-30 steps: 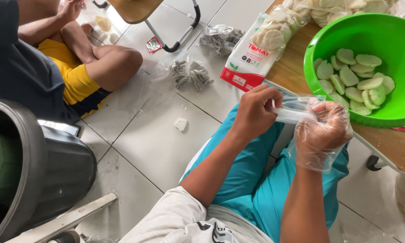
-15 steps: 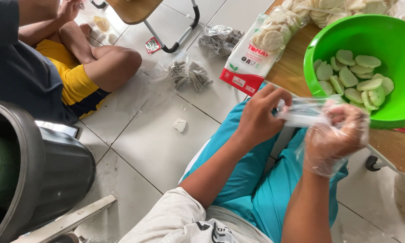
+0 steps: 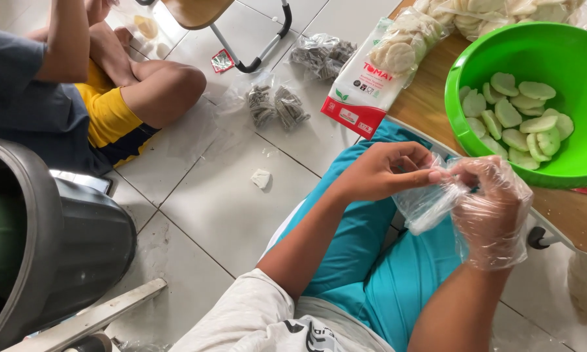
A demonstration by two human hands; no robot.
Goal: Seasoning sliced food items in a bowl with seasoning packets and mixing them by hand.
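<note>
Item: clear plastic bag (image 3: 430, 203), small and empty, being held over the lap in teal trousers (image 3: 372, 261), near the green bowl (image 3: 466, 124).

Left hand (image 3: 385, 171): bare; the bag's rim is being pinched between thumb and fingertips. Right hand (image 3: 492, 208): being worn inside a loose disposable glove (image 3: 502, 241); its fingers are being closed on the opposite rim, so both hands are grasping the same bag.

Handling note: the two film layers are judged best parted by rubbing them between thumb and forefinger while the rims are being drawn gently apart; a hard pull is likely to tear such thin film, and the loose glove is likely to slip on it.

Count, as visible:
- Green bowls: one, being kept on the wooden table (image 3: 430, 98) at the right, far from the viewer.
- Pale round slices (image 3: 521, 120) in the bowl: about fifteen, some overlapping.
- Printed packets of round crackers (image 3: 378, 72): one, hanging over the table's left edge; more crackers are being stored in clear wrap (image 3: 502, 10) at the far edge, number not countable.
- Small clear bags with dark contents (image 3: 274, 104) on the tiled floor (image 3: 215, 195): two together, and a further one (image 3: 319, 52) beyond.
- Dark bins (image 3: 65, 241): one, at the near left.
- Other people: one seated on the floor, far left, in yellow shorts (image 3: 111, 120).
</note>
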